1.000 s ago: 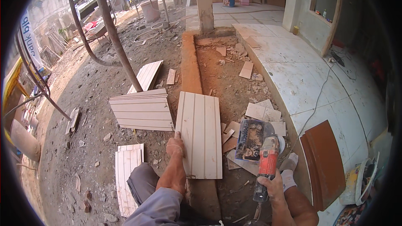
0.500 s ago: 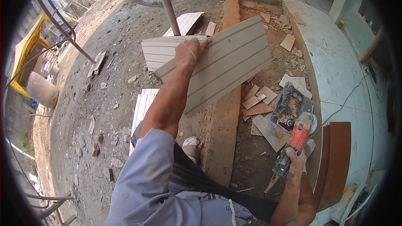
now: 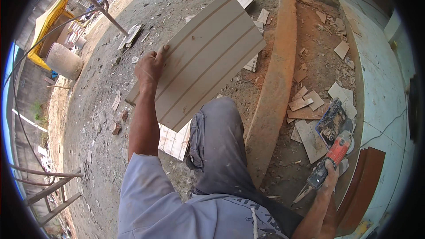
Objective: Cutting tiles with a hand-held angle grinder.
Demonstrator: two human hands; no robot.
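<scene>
My left hand (image 3: 149, 68) grips the edge of a beige tile (image 3: 206, 57) with darker stripes, raised at an angle above the ground over my bent left leg. My right hand (image 3: 330, 174) is wrapped round the body of a red and black angle grinder (image 3: 337, 149); its disc is partly visible beside a dirty blue tray (image 3: 330, 124). A stack of pale striped tiles (image 3: 170, 143) shows beneath the held tile, and more tiles (image 3: 245, 2) lie behind it, partly hidden.
An orange-stained concrete edge (image 3: 282, 44) borders a trench with broken tile pieces (image 3: 310, 150). To the right are a white tiled step (image 3: 374, 84) and brown tiles (image 3: 361, 186). Metal poles (image 3: 117, 24), a drum (image 3: 64, 59) and a yellow tarp (image 3: 51, 24) stand left.
My left hand has lifted the tile and swung it up to the left. The view has tilted downward and left. The grinder stays in my right hand.
</scene>
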